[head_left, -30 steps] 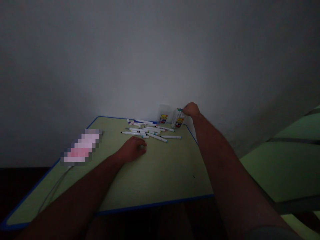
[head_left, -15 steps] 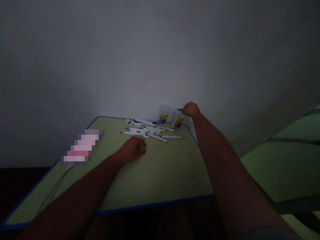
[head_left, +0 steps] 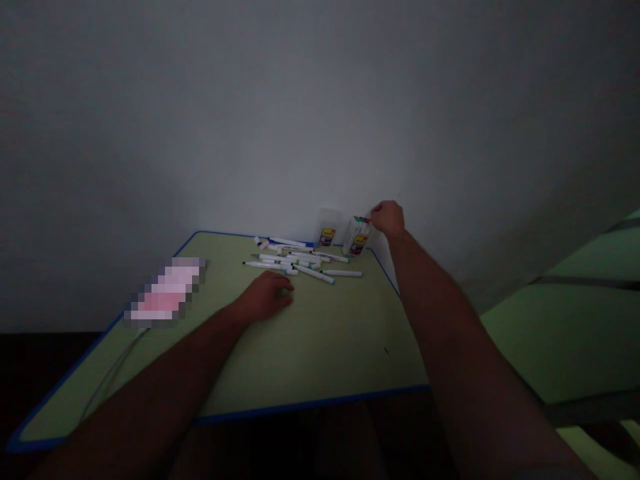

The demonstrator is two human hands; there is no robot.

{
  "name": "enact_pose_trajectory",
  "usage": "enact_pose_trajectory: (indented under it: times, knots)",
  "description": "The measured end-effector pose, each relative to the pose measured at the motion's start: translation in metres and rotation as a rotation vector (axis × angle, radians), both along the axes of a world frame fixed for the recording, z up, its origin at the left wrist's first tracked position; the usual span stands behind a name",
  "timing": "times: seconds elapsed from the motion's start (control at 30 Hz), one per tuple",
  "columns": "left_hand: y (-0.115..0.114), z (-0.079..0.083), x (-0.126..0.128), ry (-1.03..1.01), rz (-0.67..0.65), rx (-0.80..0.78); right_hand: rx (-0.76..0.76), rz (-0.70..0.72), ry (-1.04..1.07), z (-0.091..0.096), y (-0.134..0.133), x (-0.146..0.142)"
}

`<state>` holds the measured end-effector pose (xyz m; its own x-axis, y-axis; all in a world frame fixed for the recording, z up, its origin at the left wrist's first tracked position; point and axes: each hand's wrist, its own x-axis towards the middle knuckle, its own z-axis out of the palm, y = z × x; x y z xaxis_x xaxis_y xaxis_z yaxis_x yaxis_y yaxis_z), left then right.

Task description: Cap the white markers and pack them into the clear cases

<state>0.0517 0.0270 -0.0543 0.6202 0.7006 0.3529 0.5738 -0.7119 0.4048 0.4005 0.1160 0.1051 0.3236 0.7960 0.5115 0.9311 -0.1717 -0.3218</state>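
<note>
A person's bare right hand reached to one o'clock on the pale yellow-green, blue-edged tabletop, at the top of a clear plastic case packed with upright white markers with coloured ends. The fingers were bent and drawn narrowly together at the case's upper edge; whether they pinched a marker could not be told in the dim light. Just beside that case, on its nine o'clock side, stood a second transparent plastic case with a yellow, red and blue label, close to the plain grey-white wall. Loose white-barrelled markers lay in an overlapping spread around twelve o'clock. The bare left hand rested near the middle, just short of the markers, its fingers loosely curled and the thumb a little apart. At ten o'clock lay a pixelated pink-and-white rectangular object, a thin pale cable trailing from it toward eight o'clock.
</note>
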Motion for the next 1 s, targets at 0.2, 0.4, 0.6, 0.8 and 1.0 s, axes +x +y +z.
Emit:
enact_pose_trajectory:
  times: [0.2, 0.4, 0.6, 0.8, 1.0]
  knots:
    - [0.000, 0.004, 0.000, 0.017, -0.007, 0.003, 0.099, 0.016, 0.163, -0.019, -0.037, -0.023]
    - [-0.001, 0.008, -0.001, 0.020, 0.037, -0.006, 0.069, 0.084, 0.295, -0.062, -0.072, -0.052]
    - [0.000, 0.012, -0.005, 0.034, 0.074, -0.018, 0.007, 0.139, 0.380, -0.097, -0.091, -0.075]
    - [0.005, 0.016, -0.014, 0.087, 0.213, -0.051, -0.006, 0.217, 0.293, -0.112, -0.093, -0.070]
    - [0.001, 0.024, -0.015, 0.161, 0.320, -0.041, -0.064, 0.275, 0.166, -0.111, -0.097, -0.074]
